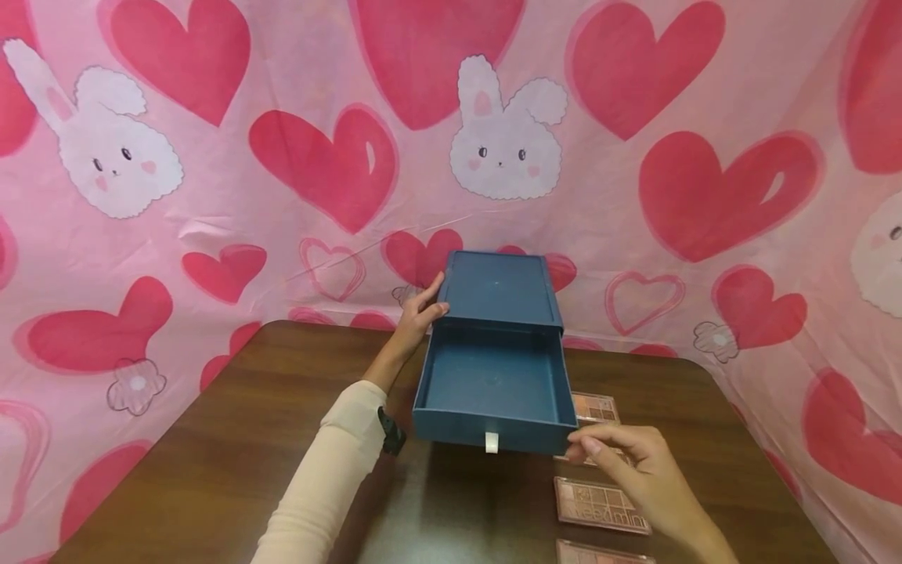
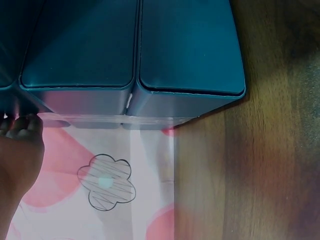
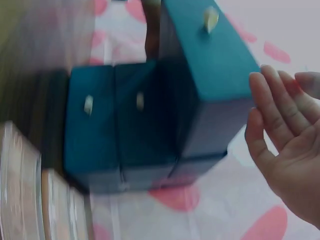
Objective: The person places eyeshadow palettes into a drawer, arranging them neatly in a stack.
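Observation:
A dark blue drawer unit [image 1: 496,286] stands at the back of the table, its tiers stacked in the wrist views. Its top drawer [image 1: 493,376] is pulled out toward me, with a bare inside and a white pull tab [image 1: 492,442] on the front. My left hand [image 1: 420,317] rests against the unit's left side near the top; its fingertips are partly hidden in the left wrist view. My right hand [image 1: 634,462] is at the drawer's front right corner, fingertips touching or almost touching it. In the right wrist view its fingers [image 3: 272,107] are extended.
Several eyeshadow palettes [image 1: 599,505] lie in a row on the wooden table [image 1: 211,470], right of the drawer and partly under my right hand. Behind the table hangs a pink cloth [image 1: 423,211] with hearts and rabbits, close to the unit.

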Demonstrator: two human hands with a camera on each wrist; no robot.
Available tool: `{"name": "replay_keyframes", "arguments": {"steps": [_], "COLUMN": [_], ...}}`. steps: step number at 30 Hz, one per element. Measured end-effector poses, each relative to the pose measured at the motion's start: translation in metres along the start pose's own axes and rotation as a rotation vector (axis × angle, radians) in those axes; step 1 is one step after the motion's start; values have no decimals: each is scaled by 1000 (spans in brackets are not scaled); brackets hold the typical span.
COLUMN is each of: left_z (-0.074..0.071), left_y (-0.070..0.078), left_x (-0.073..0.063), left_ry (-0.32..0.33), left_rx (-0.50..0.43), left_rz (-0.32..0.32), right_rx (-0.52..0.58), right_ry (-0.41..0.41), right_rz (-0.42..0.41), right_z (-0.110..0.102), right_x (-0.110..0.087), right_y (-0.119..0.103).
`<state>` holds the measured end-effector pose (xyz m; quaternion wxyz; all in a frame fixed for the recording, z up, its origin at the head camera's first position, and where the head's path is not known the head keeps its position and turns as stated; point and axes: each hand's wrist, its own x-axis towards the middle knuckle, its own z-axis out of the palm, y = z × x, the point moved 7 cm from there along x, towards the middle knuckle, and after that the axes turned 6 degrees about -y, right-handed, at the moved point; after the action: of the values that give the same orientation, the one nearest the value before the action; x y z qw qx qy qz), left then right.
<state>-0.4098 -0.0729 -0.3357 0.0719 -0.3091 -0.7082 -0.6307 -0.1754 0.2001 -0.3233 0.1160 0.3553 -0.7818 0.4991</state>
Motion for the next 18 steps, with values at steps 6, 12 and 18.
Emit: {"name": "replay_keyframes", "arguments": {"steps": [6, 12, 18], "left_z": [1, 1, 1], "left_y": [1, 2, 3], "left_x": [-1, -1, -1], "left_ry": [4, 5, 2], "left_rx": [-3, 21, 19], "left_rz": [4, 25, 34], "right_rx": [-76, -262, -445], "right_ry": [100, 166, 125], "right_rz": [41, 168, 336], "right_z": [-31, -55, -75], "right_x": [-3, -7, -12], "right_y": [28, 83, 142]}}
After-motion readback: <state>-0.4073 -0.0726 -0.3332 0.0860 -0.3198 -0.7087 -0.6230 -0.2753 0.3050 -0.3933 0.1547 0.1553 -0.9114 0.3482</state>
